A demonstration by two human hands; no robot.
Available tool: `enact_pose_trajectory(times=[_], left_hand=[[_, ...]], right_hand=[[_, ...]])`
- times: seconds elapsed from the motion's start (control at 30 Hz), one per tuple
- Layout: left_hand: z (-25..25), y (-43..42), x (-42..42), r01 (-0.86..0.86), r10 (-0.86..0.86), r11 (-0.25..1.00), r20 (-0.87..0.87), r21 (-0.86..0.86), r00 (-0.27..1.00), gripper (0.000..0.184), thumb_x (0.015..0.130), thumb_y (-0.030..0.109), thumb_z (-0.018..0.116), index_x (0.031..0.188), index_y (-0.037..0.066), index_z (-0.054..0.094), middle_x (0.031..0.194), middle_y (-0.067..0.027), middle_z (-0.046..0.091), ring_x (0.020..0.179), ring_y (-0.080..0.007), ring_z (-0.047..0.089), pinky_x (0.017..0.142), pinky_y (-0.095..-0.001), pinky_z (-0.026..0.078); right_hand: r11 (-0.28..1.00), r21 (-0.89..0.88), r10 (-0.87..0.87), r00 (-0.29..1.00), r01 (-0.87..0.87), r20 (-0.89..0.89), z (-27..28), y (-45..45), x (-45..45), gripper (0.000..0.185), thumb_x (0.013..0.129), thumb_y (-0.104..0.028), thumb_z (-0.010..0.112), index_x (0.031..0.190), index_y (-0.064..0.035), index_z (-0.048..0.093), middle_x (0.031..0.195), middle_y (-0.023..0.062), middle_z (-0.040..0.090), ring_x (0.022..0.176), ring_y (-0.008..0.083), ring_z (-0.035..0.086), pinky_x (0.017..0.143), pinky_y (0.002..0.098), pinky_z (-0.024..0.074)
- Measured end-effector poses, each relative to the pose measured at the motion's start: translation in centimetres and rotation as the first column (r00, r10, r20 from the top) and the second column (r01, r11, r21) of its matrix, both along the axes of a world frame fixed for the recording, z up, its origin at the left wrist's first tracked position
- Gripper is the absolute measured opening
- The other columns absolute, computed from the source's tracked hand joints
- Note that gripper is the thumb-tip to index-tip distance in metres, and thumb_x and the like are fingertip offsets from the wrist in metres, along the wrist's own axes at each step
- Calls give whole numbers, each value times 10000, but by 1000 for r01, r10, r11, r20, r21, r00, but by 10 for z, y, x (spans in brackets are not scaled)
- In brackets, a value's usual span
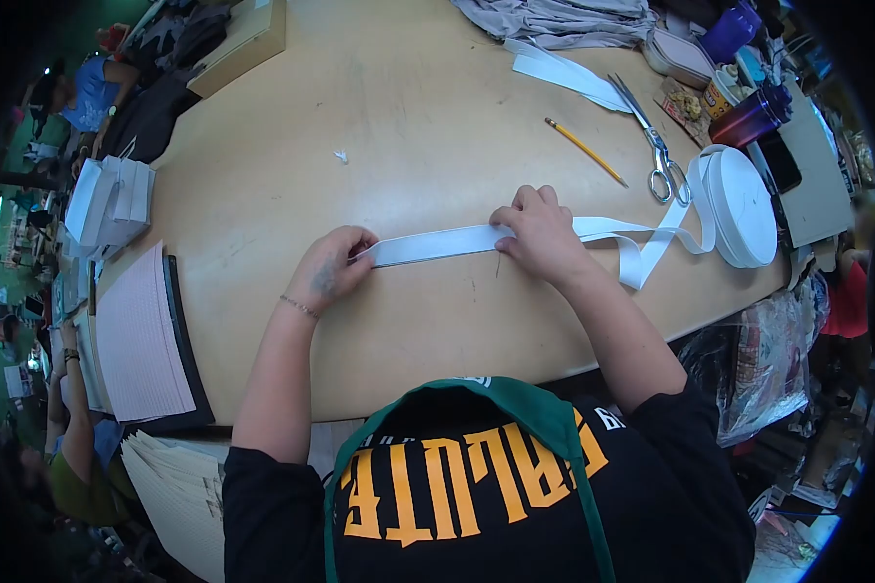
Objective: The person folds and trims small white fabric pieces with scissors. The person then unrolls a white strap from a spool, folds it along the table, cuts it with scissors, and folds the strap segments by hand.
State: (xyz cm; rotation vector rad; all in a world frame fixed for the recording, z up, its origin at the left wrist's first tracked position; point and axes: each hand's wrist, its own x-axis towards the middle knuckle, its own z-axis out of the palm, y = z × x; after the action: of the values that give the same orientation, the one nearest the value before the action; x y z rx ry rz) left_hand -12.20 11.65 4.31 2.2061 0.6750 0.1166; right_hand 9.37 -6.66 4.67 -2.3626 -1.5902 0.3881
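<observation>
A flat white elastic band (437, 245) is stretched level between my two hands, just over the wooden table. My left hand (335, 262) pinches its left end between thumb and fingers. Farther right, my right hand (537, 231) grips the band with fingers curled over it. From there the band trails on in loose loops to a large white roll (746, 207) at the table's right side. A dark line runs along the band's lower edge.
Scissors (656, 155) and a yellow pencil (587, 153) lie beyond my right hand. White strips (564, 76), grey cloth (564, 21) and a dark tumbler (752, 115) are at the back right. Lined paper (144, 340) and white folded pieces (112, 202) sit left. Other people are at left.
</observation>
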Motion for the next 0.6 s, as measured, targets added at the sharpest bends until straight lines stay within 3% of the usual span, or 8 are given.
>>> enact_pose_trajectory(times=[0.13, 0.23, 0.27, 0.37, 0.43, 0.47, 0.53, 0.6], left_hand=[[7, -3, -13, 74, -90, 993, 186, 89, 978, 83, 754, -6, 585, 833, 12, 604, 778, -93, 573, 729, -193, 563, 671, -284, 449], [22, 2, -3, 64, -71, 997, 259, 35, 963, 61, 770, -12, 588, 822, 15, 607, 763, -71, 555, 740, -167, 546, 688, -269, 431], [26, 6, 6, 64, -68, 998, 287, 23, 955, 53, 776, -9, 587, 818, 15, 607, 765, -69, 556, 738, -165, 545, 685, -268, 430], [42, 18, 61, 125, -153, 986, 297, 111, 942, 47, 785, 28, 588, 822, 9, 608, 778, -70, 567, 732, -163, 550, 671, -265, 436], [42, 23, 122, 140, -152, 988, 321, 62, 935, 85, 780, 70, 586, 827, 5, 611, 779, -89, 578, 720, -190, 558, 665, -276, 444], [40, 25, 157, 135, -128, 991, 342, 2, 931, 112, 786, 97, 583, 836, 2, 614, 781, -103, 587, 718, -207, 563, 669, -287, 448], [31, 34, 227, 207, -223, 974, 222, 95, 949, 147, 782, 122, 577, 873, 17, 626, 823, -147, 614, 752, -262, 590, 691, -320, 462], [12, 40, 283, 184, -227, 962, 222, 200, 948, 153, 779, 127, 574, 900, 69, 647, 878, -156, 630, 805, -302, 604, 727, -358, 471]], right_hand=[[971, 182, 155, 988, -154, 11, -4, 0, 9, 124, 712, -118, 667, 807, -94, 591, 906, 90, 559, 1002, 265, 474, 828, 414, 400], [972, 131, 222, 953, -197, -207, 4, 4, 26, 175, 686, -83, 697, 760, -92, 539, 803, 63, 564, 871, 238, 533, 791, 365, 423], [970, 141, 229, 931, -196, -283, 11, 5, 43, 209, 691, -63, 696, 847, -86, 559, 749, 46, 566, 761, 202, 553, 744, 329, 440], [994, 93, 102, 828, -60, -552, 40, 9, 98, 315, 703, -40, 688, 991, -86, 570, 769, 36, 566, 739, 164, 552, 683, 306, 450], [998, -35, -55, 876, 43, -479, 60, 11, 142, 441, 705, -7, 676, 1120, -85, 545, 759, 25, 550, 744, 130, 539, 672, 298, 453], [998, -56, -61, 920, 43, -388, 55, 12, 176, 467, 697, -13, 681, 1138, -79, 541, 774, 41, 563, 739, 155, 554, 674, 309, 459], [987, -143, -102, 981, 79, -163, 43, 19, 227, 522, 679, -49, 701, 1171, -71, 528, 839, 76, 583, 787, 202, 571, 714, 333, 465], [948, -263, -156, 982, 179, 105, 38, 27, 259, 587, 659, -107, 731, 1201, -67, 511, 939, 113, 598, 893, 245, 574, 788, 360, 466]])
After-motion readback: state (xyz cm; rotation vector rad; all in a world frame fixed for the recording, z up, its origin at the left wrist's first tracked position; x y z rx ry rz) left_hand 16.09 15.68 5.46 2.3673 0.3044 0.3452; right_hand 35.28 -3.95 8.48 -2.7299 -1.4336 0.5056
